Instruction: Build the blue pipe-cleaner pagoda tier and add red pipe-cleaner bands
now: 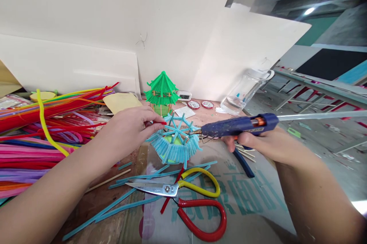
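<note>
My right hand (258,142) grips a dark blue hot glue gun (229,127), its nozzle pointing left at a light blue pipe-cleaner roof (174,148). A clear glue stick (318,116) sticks out of the gun's back. At the roof's left edge, my left hand (140,123) is closed in a pinch; a speck of red shows at the fingertips, too small to name. Spoke-like blue pieces cross the roof's open middle. Behind it stands a small green pipe-cleaner pavilion (162,89) with a pointed roof.
Scissors (169,189) with yellow and red handles lie in front, among cut blue pipe cleaners (123,207). Bundles of coloured pipe cleaners (25,156) fill the left. Toward the back are a small digital clock (184,95), round lids (194,104) and a clear jug (243,89).
</note>
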`<state>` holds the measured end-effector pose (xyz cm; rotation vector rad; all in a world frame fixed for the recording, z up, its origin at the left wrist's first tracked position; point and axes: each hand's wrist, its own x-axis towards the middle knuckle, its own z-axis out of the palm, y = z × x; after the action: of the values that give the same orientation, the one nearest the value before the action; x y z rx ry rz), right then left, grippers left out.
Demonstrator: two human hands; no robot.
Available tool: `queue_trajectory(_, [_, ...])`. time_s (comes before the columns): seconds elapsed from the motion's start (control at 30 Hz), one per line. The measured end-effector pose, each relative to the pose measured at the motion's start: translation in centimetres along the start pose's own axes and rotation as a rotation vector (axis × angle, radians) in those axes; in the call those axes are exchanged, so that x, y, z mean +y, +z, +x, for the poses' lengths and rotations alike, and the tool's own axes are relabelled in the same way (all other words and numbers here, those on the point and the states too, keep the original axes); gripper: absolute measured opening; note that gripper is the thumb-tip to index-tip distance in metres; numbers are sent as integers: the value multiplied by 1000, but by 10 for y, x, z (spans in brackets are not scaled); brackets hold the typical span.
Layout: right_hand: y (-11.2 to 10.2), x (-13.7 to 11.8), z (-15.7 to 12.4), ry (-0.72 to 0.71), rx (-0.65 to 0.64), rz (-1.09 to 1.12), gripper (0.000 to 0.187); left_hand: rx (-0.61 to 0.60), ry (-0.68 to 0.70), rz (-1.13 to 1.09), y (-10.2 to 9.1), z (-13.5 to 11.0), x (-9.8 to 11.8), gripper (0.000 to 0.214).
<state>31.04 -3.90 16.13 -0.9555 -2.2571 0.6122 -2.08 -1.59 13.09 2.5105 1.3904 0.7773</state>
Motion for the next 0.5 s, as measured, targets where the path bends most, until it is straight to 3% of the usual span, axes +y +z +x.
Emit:
queue_trajectory(0.1, [-1, 1, -2, 2, -4, 138, 48, 14, 33, 4, 0, -1, -1, 27])
queue_trajectory(0.2, [0, 12, -2, 121, 158, 214, 46, 65, 81, -9, -1, -2, -1, 30])
queue_trajectory(0.33, [3, 43, 4, 318, 343, 62, 46, 156, 108, -66, -4, -4, 3, 35])
queue_trajectory(0.5, [13, 88, 25, 473, 327, -79, 51, 206, 80, -88, -11, -5, 5, 30])
